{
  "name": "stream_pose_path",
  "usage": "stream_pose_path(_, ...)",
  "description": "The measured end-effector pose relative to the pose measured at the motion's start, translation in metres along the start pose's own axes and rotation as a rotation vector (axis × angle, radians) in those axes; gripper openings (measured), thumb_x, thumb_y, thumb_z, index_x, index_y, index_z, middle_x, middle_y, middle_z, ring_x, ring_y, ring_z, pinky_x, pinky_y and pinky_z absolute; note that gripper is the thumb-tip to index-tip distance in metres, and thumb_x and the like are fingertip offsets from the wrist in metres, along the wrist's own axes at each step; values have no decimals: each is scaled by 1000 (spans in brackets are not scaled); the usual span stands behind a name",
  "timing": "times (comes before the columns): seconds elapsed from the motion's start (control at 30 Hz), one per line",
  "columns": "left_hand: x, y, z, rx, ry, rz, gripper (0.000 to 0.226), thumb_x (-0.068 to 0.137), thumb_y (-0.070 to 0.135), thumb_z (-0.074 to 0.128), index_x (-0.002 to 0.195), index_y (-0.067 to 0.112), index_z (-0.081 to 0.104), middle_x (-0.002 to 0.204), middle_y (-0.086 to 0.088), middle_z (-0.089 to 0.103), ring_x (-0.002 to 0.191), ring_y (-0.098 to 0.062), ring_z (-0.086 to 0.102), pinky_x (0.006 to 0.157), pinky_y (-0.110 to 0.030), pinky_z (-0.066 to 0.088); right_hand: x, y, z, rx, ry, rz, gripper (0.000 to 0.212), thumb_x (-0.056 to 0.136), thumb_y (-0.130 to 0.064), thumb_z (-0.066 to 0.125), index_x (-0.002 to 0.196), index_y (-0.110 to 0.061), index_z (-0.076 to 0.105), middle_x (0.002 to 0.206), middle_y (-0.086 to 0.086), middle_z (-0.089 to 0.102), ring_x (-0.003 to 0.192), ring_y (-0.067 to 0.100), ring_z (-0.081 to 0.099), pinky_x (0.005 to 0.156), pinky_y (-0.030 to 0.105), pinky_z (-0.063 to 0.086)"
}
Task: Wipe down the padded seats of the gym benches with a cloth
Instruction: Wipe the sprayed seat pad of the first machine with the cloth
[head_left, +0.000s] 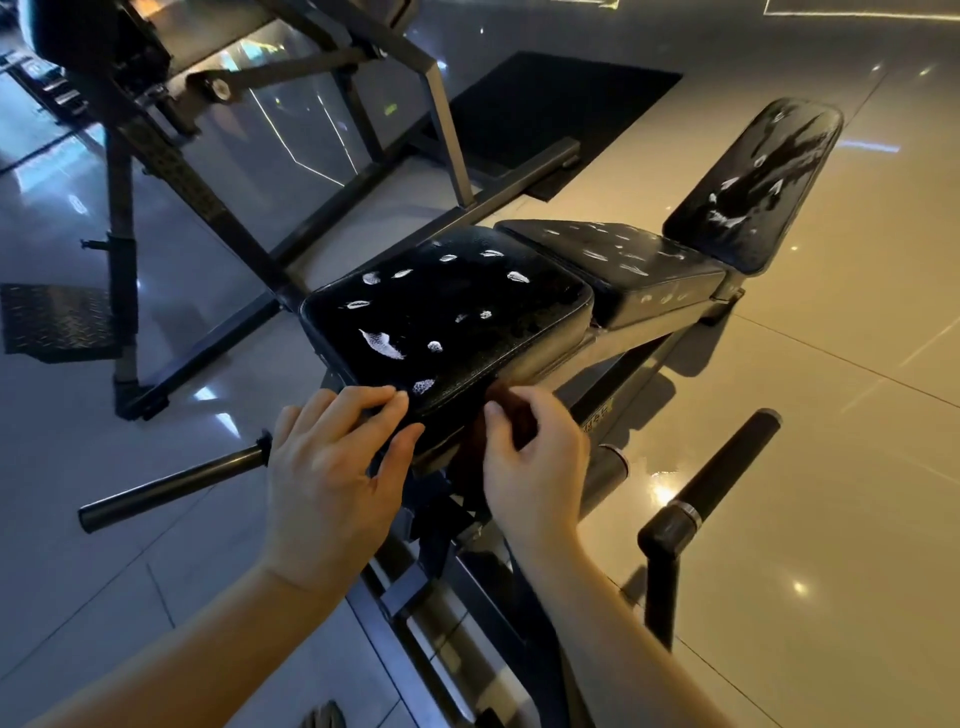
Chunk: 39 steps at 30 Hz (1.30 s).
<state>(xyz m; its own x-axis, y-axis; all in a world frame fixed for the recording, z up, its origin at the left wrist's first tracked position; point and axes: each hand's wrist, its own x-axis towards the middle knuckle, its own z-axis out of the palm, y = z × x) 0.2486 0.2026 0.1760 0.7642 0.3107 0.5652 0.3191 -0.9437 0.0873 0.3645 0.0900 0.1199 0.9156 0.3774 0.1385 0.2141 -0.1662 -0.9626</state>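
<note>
The left hand (332, 467) lies flat-fingered on the seat pad (447, 312)'s near edge, the right hand (535, 457) beside it pinches what looks like a dark cloth (511, 413), so best spread it flat and sweep outward over the white smears (382, 344) just beyond the fingertips.

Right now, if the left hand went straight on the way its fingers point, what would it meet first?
The left hand touches the near seat pad; going on, it would probably slide into the white spot first.
</note>
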Motion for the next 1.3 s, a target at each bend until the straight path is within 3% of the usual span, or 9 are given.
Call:
stream_pose_path(0.13,0,0,0,-15,6,7,27,94,25,69,112,6,75,105,-5,70,84,-23,60,72,-46,45,24,11,-4,-44,63,-99,8,95,-24,63,99,-20,68,86,-12,64,84,3,58,79,21,47)
stream_pose_path(0.23,-3,1,0,-29,10,-11,28,94,25,69,114,6,74,106,-5,70,87,-23,60,75,-45,46,19,12,0,-24,52,-87,8,96,-25,63,101,-21,67,87,-13,63,86,3,59,80,20,48)
stream_pose_path(0.33,-4,0,-1,-19,4,0,28,95,25,68,116,7,73,107,-4,69,87,-21,59,77,-42,44,33,10,-6,70,159,147,9,98,-28,64,107,-28,61,94,-18,58,90,0,57,79,20,47)
stream_pose_path(0.43,-4,-1,0,-14,13,11,28,95,24,69,115,6,74,108,-5,70,87,-22,60,77,-42,44,79,14,-25,113,371,423,23,99,-31,63,119,-20,62,111,-4,61,97,7,54,70,14,39)
stream_pose_path(0.63,-3,-2,2,1,21,41,27,96,24,68,114,4,74,105,-6,69,84,-24,59,74,-41,42,101,-1,-27,154,465,512,12,90,-33,74,97,-28,66,92,-8,63,94,15,66,78,31,57)
stream_pose_path(0.87,-1,0,0,29,-2,38,25,97,24,67,112,6,75,104,-4,69,85,-22,60,75,-36,40,28,-39,-21,433,227,427,14,91,-21,73,92,-33,67,94,-11,68,96,5,65,88,34,56)
stream_pose_path(1.07,6,-9,-8,58,-59,86,24,96,27,65,109,9,76,105,-1,70,86,-24,61,75,-43,44,0,-43,-31,414,-57,433,8,88,-23,77,95,-25,74,89,-8,72,91,10,69,83,36,60)
stream_pose_path(1.2,7,-7,-9,57,-59,92,25,96,27,65,109,8,76,104,-2,70,84,-23,60,74,-41,44,62,-20,-56,292,316,455,12,93,-22,73,98,-28,64,95,-12,63,101,12,64,90,39,59)
stream_pose_path(1.3,6,-5,-8,26,-77,72,26,98,26,63,111,8,75,106,-3,69,88,-22,60,78,-42,45,77,-21,-38,255,329,479,12,92,-24,73,104,-23,70,94,-10,66,92,8,66,83,39,61)
